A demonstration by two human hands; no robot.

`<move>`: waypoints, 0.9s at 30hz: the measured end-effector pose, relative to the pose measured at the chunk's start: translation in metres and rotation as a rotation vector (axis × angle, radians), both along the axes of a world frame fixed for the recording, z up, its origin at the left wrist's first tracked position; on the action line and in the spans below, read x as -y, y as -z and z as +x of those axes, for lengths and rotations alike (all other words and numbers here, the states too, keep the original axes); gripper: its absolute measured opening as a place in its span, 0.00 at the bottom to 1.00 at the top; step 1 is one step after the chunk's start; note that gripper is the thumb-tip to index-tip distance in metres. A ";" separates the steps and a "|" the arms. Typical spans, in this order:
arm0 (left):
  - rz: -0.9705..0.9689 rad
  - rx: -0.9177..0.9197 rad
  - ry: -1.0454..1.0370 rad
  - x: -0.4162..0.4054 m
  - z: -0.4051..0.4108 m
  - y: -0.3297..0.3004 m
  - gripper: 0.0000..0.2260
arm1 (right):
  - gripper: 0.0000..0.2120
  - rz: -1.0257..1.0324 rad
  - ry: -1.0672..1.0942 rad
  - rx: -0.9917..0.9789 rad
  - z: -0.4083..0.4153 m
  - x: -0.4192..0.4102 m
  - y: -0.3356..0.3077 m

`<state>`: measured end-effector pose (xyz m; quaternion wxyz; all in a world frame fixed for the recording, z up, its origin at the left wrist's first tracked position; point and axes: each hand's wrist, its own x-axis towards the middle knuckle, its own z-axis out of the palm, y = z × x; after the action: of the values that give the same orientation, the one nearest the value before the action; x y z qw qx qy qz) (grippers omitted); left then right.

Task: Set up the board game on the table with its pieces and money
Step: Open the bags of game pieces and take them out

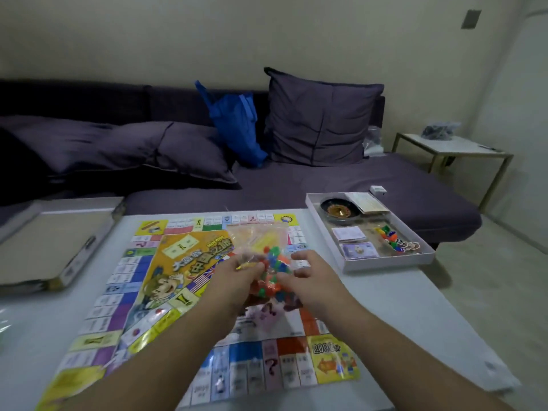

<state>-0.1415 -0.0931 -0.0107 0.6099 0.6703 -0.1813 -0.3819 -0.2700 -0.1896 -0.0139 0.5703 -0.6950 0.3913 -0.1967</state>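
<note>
Left hand point(234, 278): fingers pinch the clear bag of coloured pieces point(268, 262) above the board point(166, 280).
Right hand point(311, 280): fingers curled on that bag.

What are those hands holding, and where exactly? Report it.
A clear plastic bag of colored game pieces, held above the game board: left hand pinches its left side, right hand grips its right side.

A colourful paper game board point(166, 292) lies flat on the white table, a clear plastic bag of small multicoloured pieces point(268, 264) held just above its centre.
</note>
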 end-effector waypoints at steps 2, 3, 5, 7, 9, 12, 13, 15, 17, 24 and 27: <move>0.042 0.019 -0.006 -0.017 0.015 0.003 0.04 | 0.19 -0.044 -0.038 -0.045 0.017 -0.011 0.001; 0.056 0.037 -0.022 -0.024 0.023 0.005 0.04 | 0.19 -0.087 -0.044 -0.059 0.025 -0.016 0.001; 0.052 0.077 -0.072 -0.036 0.037 0.004 0.09 | 0.18 -0.096 -0.031 -0.040 0.039 -0.024 -0.001; 0.078 0.154 -0.114 -0.042 0.046 0.002 0.17 | 0.17 -0.107 -0.007 -0.031 0.050 -0.029 0.001; 0.158 0.279 -0.137 -0.046 0.051 0.002 0.24 | 0.17 -0.182 0.040 -0.117 0.056 -0.031 0.007; 0.255 0.513 -0.158 -0.044 0.050 0.011 0.25 | 0.18 -0.286 0.087 -0.194 0.056 -0.025 0.024; 0.267 0.597 -0.158 -0.042 0.047 0.014 0.23 | 0.17 -0.296 0.087 -0.206 0.053 -0.022 0.026; 0.255 0.718 -0.121 -0.029 0.040 0.021 0.18 | 0.15 -0.323 0.074 -0.234 0.044 -0.008 0.027; 0.187 0.770 -0.051 -0.009 0.029 0.027 0.13 | 0.15 -0.365 0.084 -0.241 0.033 0.014 0.026; 0.063 0.853 0.293 0.101 -0.027 0.039 0.11 | 0.20 -0.711 0.166 -0.513 -0.016 0.138 0.019; 0.065 0.952 0.367 0.148 -0.047 0.047 0.12 | 0.19 -0.801 0.011 -0.720 -0.032 0.195 0.025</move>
<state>-0.1886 -0.2415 -0.0579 0.3614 0.7458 -0.5416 -0.1405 -0.3019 -0.3844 -0.0388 0.0894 -0.8795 0.4601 -0.0829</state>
